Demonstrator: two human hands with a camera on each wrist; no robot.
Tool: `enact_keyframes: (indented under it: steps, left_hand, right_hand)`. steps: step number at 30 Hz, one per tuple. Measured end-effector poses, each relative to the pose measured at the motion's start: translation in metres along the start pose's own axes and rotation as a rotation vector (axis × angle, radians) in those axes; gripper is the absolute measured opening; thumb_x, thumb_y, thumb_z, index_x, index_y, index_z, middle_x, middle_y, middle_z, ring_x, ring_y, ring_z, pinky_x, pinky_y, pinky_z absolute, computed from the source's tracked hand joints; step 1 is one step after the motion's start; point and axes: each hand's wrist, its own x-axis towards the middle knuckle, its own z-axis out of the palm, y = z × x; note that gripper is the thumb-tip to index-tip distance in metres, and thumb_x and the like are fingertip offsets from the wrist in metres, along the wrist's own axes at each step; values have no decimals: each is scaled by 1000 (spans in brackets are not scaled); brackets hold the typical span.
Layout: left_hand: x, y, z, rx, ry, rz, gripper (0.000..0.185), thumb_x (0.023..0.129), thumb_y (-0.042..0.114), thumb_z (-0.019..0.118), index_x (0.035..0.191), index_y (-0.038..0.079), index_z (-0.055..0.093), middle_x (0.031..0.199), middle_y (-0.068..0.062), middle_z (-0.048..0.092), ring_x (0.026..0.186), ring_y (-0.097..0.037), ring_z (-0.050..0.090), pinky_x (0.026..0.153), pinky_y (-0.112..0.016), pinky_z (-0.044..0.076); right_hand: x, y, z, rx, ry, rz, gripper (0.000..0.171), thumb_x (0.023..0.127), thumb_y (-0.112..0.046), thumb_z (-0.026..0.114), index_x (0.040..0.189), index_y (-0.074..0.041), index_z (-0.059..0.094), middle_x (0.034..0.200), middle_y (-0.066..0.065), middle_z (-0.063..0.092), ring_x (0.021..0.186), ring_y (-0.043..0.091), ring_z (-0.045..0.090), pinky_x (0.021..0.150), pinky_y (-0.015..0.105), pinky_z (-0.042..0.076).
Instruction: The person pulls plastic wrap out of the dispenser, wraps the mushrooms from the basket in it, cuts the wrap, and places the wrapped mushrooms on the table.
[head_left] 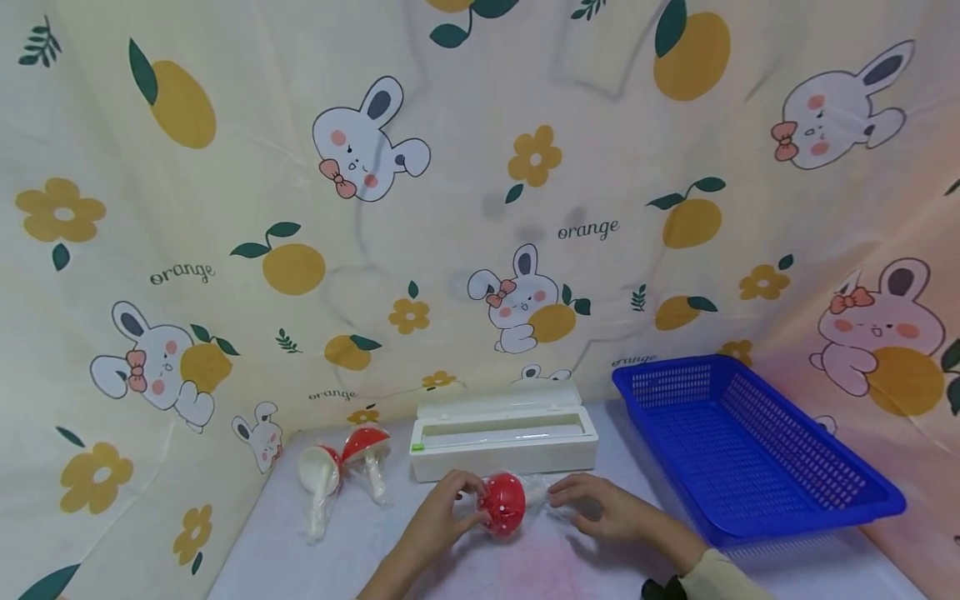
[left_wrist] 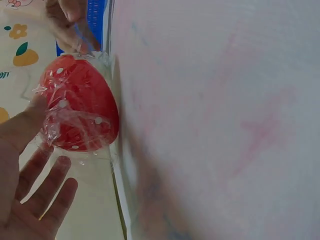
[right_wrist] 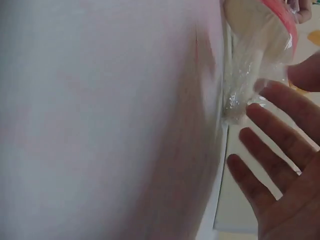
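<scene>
A toy mushroom (head_left: 502,505) with a red, white-dotted cap and pale stem lies sideways in clear plastic wrap, in front of a white box. My left hand (head_left: 447,510) holds its cap between thumb and fingers; the left wrist view shows the thumb on the wrapped red cap (left_wrist: 82,107) and the other fingers spread. At the stem end is my right hand (head_left: 600,507), its fingertips at the wrap. In the right wrist view its fingers (right_wrist: 280,125) are loosely extended beside the wrapped stem (right_wrist: 245,80), thumb apart from the index finger.
The white box (head_left: 510,457) stands behind the hands, lid raised, with a roll inside. Two more wrapped mushrooms, one with its pale underside (head_left: 318,473) showing and one with a red cap (head_left: 367,437), lie at left. A blue basket (head_left: 795,533) stands at right. A printed curtain (head_left: 450,250) hangs behind.
</scene>
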Motion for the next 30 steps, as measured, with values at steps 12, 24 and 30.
enact_keyframes:
  steps: [12, 24, 30]
  left_hand:
    - [1, -5, 3, -96, 92, -22, 16, 95, 12, 81, 106, 21, 73, 106, 10, 72, 98, -7, 70, 88, -32, 61]
    - [4, -7, 4, -88, 154, -86, 11, 96, 15, 81, 103, 20, 73, 95, 10, 74, 91, -5, 70, 83, -27, 61]
    - [6, -5, 1, -115, 149, -148, 12, 96, 13, 80, 104, 19, 73, 94, 9, 74, 87, -6, 68, 78, -24, 59]
  right_hand:
    - [32, 0, 18, 16, 69, 208, 38, 87, -10, 89, 118, -12, 67, 124, 7, 67, 115, 27, 66, 95, 45, 60]
    - [46, -2, 25, 36, -127, 403, 46, 92, -26, 87, 132, -9, 72, 124, 5, 75, 110, 21, 69, 95, 38, 59]
    - [50, -2, 28, 53, -155, 429, 40, 92, -23, 86, 128, -10, 75, 120, 2, 75, 110, 20, 69, 96, 37, 58]
